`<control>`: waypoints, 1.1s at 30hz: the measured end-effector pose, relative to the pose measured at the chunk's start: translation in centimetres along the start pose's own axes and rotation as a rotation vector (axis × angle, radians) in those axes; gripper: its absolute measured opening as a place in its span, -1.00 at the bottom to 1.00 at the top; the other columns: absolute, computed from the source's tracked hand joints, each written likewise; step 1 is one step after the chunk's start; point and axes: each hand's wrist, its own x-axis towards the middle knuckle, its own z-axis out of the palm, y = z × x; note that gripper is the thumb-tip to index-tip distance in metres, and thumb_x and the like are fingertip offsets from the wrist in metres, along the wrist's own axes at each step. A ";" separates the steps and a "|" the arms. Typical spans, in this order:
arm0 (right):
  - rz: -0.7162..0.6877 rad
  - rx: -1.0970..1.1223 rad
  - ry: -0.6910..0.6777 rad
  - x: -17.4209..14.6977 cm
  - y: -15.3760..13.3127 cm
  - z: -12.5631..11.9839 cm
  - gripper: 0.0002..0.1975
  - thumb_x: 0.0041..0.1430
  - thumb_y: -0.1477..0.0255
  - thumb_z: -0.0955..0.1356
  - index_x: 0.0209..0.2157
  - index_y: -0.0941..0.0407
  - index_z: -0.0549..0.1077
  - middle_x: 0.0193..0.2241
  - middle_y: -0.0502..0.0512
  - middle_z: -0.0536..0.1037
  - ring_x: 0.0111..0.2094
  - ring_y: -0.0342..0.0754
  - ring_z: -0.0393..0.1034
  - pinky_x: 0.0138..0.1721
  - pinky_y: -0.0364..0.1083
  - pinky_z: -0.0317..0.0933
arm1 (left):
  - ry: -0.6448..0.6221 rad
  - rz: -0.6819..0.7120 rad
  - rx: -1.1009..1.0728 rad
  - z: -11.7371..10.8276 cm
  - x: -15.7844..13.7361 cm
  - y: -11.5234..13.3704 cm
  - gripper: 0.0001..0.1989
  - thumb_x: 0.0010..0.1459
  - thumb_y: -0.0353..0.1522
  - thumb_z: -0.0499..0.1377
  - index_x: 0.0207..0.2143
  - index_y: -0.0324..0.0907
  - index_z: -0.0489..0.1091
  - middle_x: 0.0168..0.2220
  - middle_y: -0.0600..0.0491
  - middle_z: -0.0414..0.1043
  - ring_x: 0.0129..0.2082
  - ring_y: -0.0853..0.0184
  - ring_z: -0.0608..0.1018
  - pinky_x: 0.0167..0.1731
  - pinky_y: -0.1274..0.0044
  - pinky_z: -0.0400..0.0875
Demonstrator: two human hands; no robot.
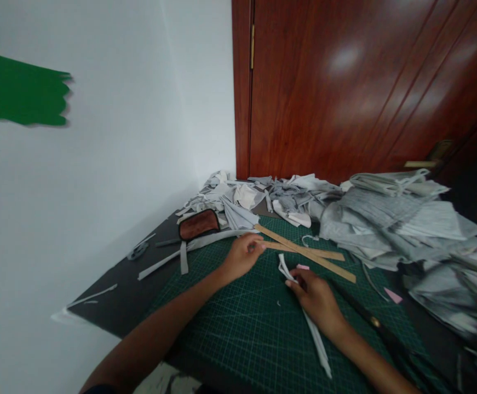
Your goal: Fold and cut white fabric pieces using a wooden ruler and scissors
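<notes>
My left hand (241, 257) is closed, thumb and fingertips pinched at the near end of a wooden ruler (320, 253). A second wooden ruler (332, 267) crosses over it at a slant. In my right hand (314, 298) is a narrow, folded white fabric strip (317, 342), its looped end sticking out past the fingers and its long tail hanging toward the front. Both hands are over a green cutting mat (258, 312). A small pink piece (303, 267) shows just behind the right hand. Large black scissors (374, 322) lie right of that hand, partly hidden by the forearm.
Grey and white fabric scraps (291, 194) are heaped along the back. Folded grey cloth (394, 216) is stacked at the right. A brown, dark-edged pad (199, 224) and loose grey strips (160, 265) lie left. White wall (119, 137) and wooden door (324, 98) bound the table.
</notes>
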 end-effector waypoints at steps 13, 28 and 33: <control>0.180 0.698 0.015 -0.5 -3.0 0.9 -0.64 0.09 0.08 0.49 -0.38 0.05 0.41 -0.47 -0.06 0.38 -0.44 -0.07 0.29 -0.39 -0.09 0.24 | -0.322 -0.212 -0.448 4.2 -3.7 -0.5 -0.64 -0.06 -0.21 0.51 -0.31 -0.24 0.55 -0.27 0.00 0.56 -0.22 0.26 0.55 -0.10 0.42 0.39; 0.160 0.548 -0.077 -0.2 -2.2 -0.1 -0.63 0.25 0.05 0.38 -0.41 0.07 0.44 -0.51 -0.03 0.45 -0.47 -0.07 0.28 -0.42 -0.09 0.18 | -0.336 -0.287 -0.577 4.5 -3.8 -0.4 -0.51 -0.05 -0.14 0.51 -0.31 -0.22 0.34 -0.40 0.08 0.46 -0.43 0.39 0.52 -0.47 0.57 0.41; 0.221 0.648 -0.031 -0.7 -2.7 0.6 -0.55 0.20 -0.07 0.37 -0.38 0.04 0.37 -0.52 -0.07 0.39 -0.49 -0.08 0.22 -0.46 -0.10 0.14 | -0.354 -0.284 -0.486 4.3 -3.8 -0.8 -0.50 -0.01 -0.08 0.48 -0.32 -0.21 0.33 -0.53 0.17 0.38 -0.63 0.51 0.36 -0.66 0.65 0.21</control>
